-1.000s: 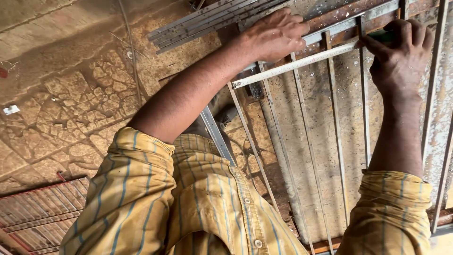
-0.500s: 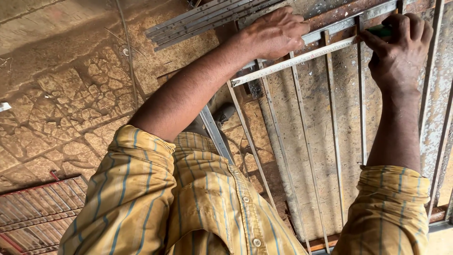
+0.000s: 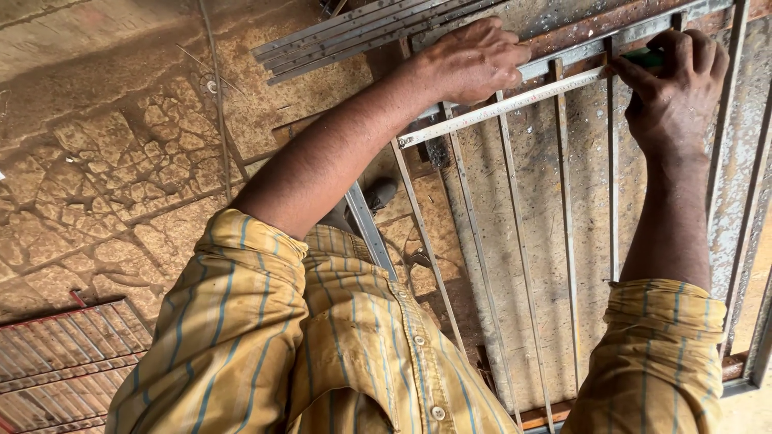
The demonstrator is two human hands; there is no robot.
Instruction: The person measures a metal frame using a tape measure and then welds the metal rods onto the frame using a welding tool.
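A metal grille frame [image 3: 563, 241] of thin upright rods lies on a worn board in front of me. A steel tape measure blade [image 3: 515, 103] stretches slantwise across the rods near the frame's top bar [image 3: 579, 50]. My left hand [image 3: 474, 60] lies curled over that top bar, just above the blade's free end [image 3: 402, 141]. My right hand [image 3: 671, 80] pinches the green tape measure case [image 3: 646, 58] against a rod at the blade's other end. Yellow striped sleeves cover both upper arms.
A bundle of flat grey metal strips [image 3: 362, 32] lies beyond my left hand. A reddish barred grille [image 3: 56, 370] sits at the lower left on the cracked, dusty floor [image 3: 121, 177]. An angle bar [image 3: 366, 225] runs under my left arm.
Both hands have held their place on the bar and the tape. Only the view has shifted a little.
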